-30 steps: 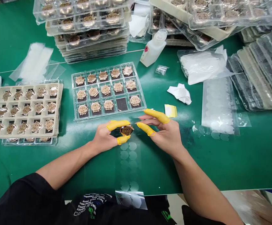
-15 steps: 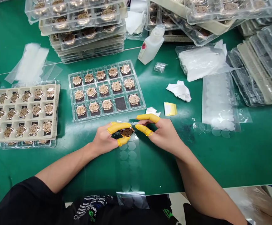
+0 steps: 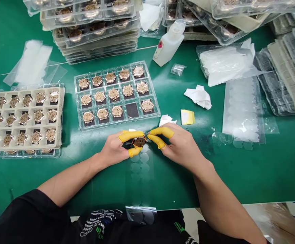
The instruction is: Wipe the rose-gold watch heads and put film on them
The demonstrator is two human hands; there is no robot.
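Note:
My left hand, with yellow finger cots, grips a rose-gold watch case by its edges, its dark round face turned up. Close by its upper right edge, the thumb and index finger of my right hand, also in yellow cots, pinch a small clear film, mostly hidden by the fingertips. Beneath the hands lies a clear sheet of round films, hanging over the table's front edge. A clear tray of watch cases, backs up, has one vacant pocket in its front row.
A beige tray of watch cases rests on another at left. Tall tray stacks stand behind. A white bottle, crumpled tissue, a yellow-and-white piece and bagged film sheets lie to the right.
My right thumb and index finger have come together on the clear film, at the watch case's edge. My left hand still holds the case. The view has shifted slightly.

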